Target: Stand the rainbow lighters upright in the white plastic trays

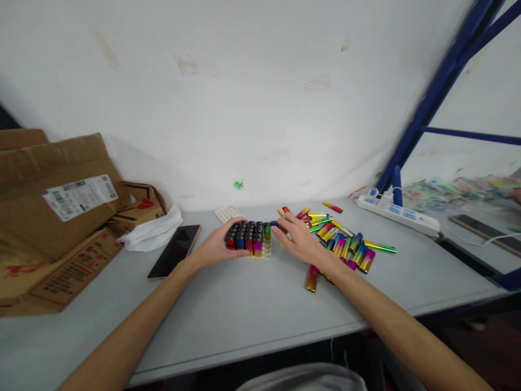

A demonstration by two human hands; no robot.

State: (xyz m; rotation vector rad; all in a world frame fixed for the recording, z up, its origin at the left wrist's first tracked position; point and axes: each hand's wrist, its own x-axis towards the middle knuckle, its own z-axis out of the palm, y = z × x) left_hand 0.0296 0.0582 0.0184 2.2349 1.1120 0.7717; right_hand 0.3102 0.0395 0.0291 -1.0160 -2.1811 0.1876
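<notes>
Our left hand (pixel 215 247) is curling around the left side of the white tray (pixel 266 252) on the table (pixel 252 309), holding it. Our right hand (pixel 299 239) is bending its fingers down at the tray's right end, touching the lighters there. We are not seeing whether it is pinching one. The lighters in the tray (pixel 246 236) are standing up straight, black tops up. The loose lighters (pixel 345 241) are lying flat just right of it, pointing many ways. The box label (pixel 79 196) is too small to read.

You are at a packing workshop bench: grey table (pixel 244 309), heaped lighters (pixel 345 244), cardboard boxes (pixel 52 217), blue steel rack (pixel 431 103), power strip (pixel 401 214).
</notes>
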